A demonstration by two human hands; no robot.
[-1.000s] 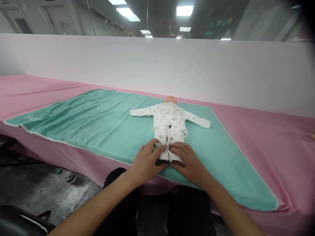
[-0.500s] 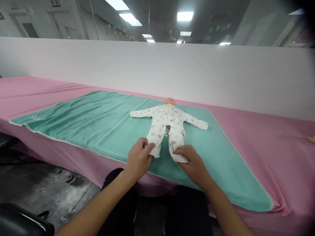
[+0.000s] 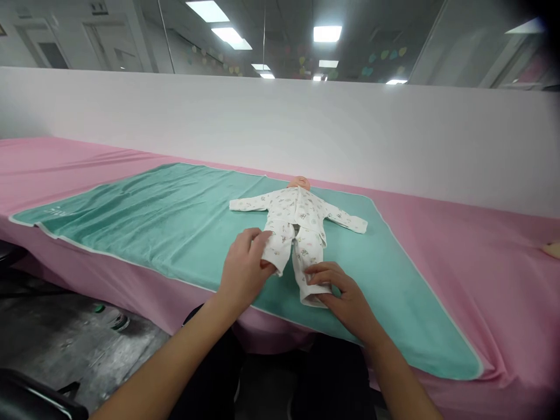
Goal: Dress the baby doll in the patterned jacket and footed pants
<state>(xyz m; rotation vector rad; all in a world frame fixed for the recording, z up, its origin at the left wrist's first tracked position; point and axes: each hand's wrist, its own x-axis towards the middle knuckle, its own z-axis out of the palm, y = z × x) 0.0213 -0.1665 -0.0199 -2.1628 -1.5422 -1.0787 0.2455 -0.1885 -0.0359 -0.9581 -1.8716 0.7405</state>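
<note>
A baby doll (image 3: 300, 182) lies on its back, dressed in a white printed long-sleeved top (image 3: 297, 205) and matching baby pants (image 3: 308, 249). Its sleeves stretch out to both sides, and no doll hands or feet show. My left hand (image 3: 242, 265) grips the left leg of the pants near the cuff, thumb on top and some fingertips at the opening. At the other cuff, my right hand (image 3: 343, 297) holds the fabric between fingers on top and a thumb at the hem. That right leg lies straighter, its cuff opening facing me.
A green blanket (image 3: 175, 216) with a white edge lies under the doll, wrinkled at left. Beneath it a pink cloth (image 3: 459, 245) covers the table. A white wall (image 3: 280, 128) with glass above stands behind. A black chair (image 3: 37, 396) is at lower left.
My left hand has shifted slightly up and left, raising the left cuff. The right pant leg has been drawn down toward me and its cuff has opened out.
</note>
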